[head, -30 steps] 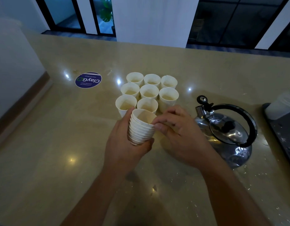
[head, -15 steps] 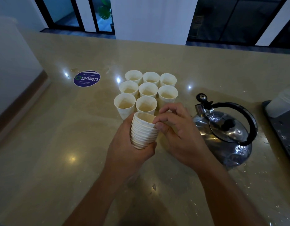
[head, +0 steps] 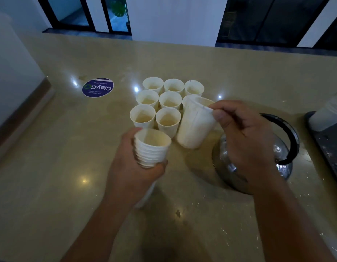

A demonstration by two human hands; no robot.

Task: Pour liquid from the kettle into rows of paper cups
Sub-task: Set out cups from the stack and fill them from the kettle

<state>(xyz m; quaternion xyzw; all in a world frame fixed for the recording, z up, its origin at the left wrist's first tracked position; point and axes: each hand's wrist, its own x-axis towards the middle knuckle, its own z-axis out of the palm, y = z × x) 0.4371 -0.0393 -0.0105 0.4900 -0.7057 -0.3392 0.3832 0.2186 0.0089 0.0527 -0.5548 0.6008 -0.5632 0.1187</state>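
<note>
Head view: the left hand [head: 131,167] has its grip wrapped round a nested stack of paper cups [head: 150,150], held tilted above the beige counter [head: 50,186], near the middle of the scene. The right hand [head: 245,137] pinches the rim of a single paper cup [head: 194,125] between thumb and forefinger; the cup is blurred, tilted, and held just right of the stack, apart from it. On the counter beyond the hands stand eight paper cups in rows [head: 167,103], close together, pale liquid showing in their bottoms; the held cup partly covers the right one of the middle row. The steel kettle [head: 258,159] with a black loop handle sits on the counter at the right, largely behind the right hand. A round blue sticker [head: 98,87] lies far left. A white container [head: 326,114] stands at the right edge on a dark tray [head: 330,144].
</note>
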